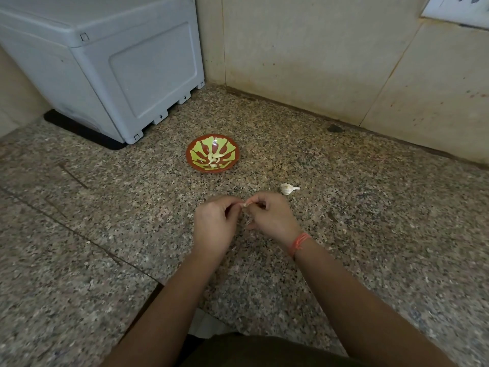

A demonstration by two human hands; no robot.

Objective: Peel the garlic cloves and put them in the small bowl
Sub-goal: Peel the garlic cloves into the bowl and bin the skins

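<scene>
A small red bowl with a green pattern [195,147] stands on the speckled stone counter [370,207], and several peeled garlic cloves [214,159] lie in its middle. Below it, my left hand [215,226] and my right hand [272,217] meet fingertip to fingertip and pinch one small garlic clove [244,205] between them. Most of that clove is hidden by my fingers. A piece of a garlic bulb with its stalk [288,188] lies on the counter just above my right hand.
A large grey plastic appliance [105,64] on a black mat [79,131] fills the back left corner. Beige wall tiles [344,62] run behind the counter, with a white socket [457,6] at the top right. Bits of garlic skin lie near my hands.
</scene>
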